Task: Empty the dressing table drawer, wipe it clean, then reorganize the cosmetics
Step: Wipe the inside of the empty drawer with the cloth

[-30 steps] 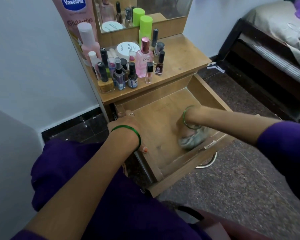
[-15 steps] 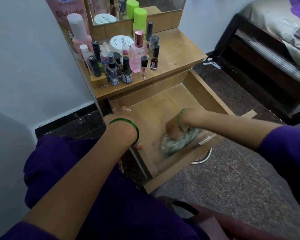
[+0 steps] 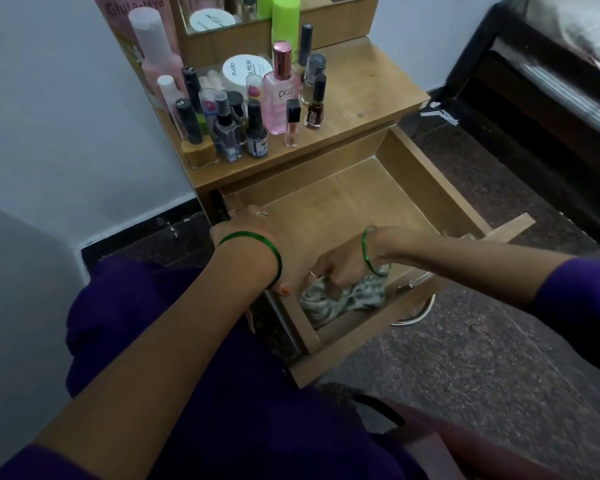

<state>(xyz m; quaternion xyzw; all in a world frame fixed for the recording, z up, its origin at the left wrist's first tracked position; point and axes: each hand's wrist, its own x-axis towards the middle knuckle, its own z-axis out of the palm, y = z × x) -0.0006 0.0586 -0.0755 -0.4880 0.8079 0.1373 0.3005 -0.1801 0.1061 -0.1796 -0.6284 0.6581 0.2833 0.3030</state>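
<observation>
- The drawer (image 3: 426, 181) stands pulled out of the dressing table (image 3: 368, 95), its long axis running from the table toward the person and to the right; its front panel points at the lower right.
- It is plain light wood, shallow, with a bare floor marked by faint scuffs.
- The right hand (image 3: 343, 265) is down in the near front corner, fingers curled tight round a crumpled pale-and-green cloth (image 3: 340, 299) that lies pressed against the drawer floor.
- The left hand (image 3: 257, 233) rests on the drawer's left side wall, fingers bent over the edge and gripping it; a thumb tip shows lower down on the same wall.
- Both wrists wear green bangles.
- The cosmetics (image 3: 243, 109) stand upright, crowded together on the left part of the tabletop, near the mirror.
</observation>
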